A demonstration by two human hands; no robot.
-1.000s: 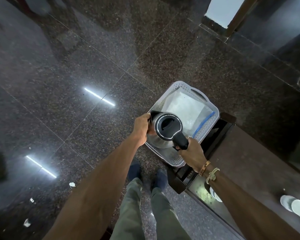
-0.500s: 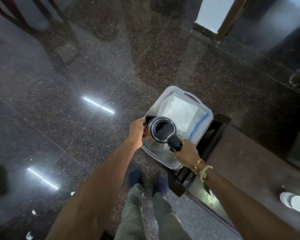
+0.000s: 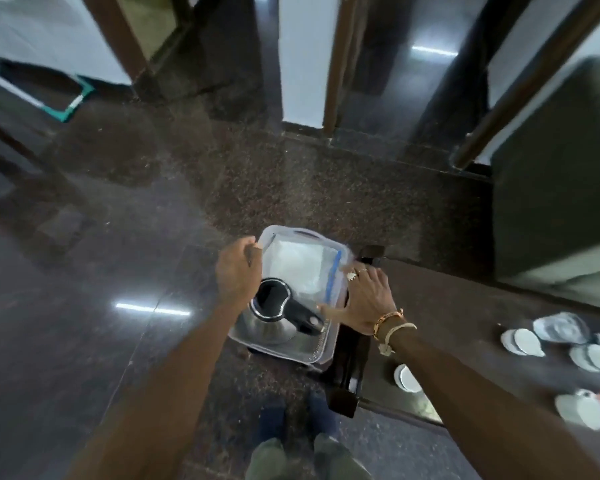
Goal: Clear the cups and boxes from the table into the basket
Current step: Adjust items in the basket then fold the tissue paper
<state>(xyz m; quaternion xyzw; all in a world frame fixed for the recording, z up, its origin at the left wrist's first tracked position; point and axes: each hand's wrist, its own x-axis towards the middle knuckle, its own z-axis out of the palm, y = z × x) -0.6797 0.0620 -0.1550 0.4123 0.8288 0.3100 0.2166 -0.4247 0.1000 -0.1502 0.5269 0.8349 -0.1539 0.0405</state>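
In the head view we see the basket [image 3: 305, 233] at the worktop's [image 3: 465, 306] end, a kettle [image 3: 274, 320] inside. The left hand [image 3: 238, 271] curls its fingers on the left rim. The right hand [image 3: 368, 301] lies straight-fingered on the right rim. The cups [image 3: 523, 341] sit well apart.

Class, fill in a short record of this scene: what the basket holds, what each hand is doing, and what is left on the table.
Basket: holds kettle and zip bag
Left hand: grips the basket's left rim
Right hand: on the basket's right rim; grip unclear
Table: several paper cups not yet cleared
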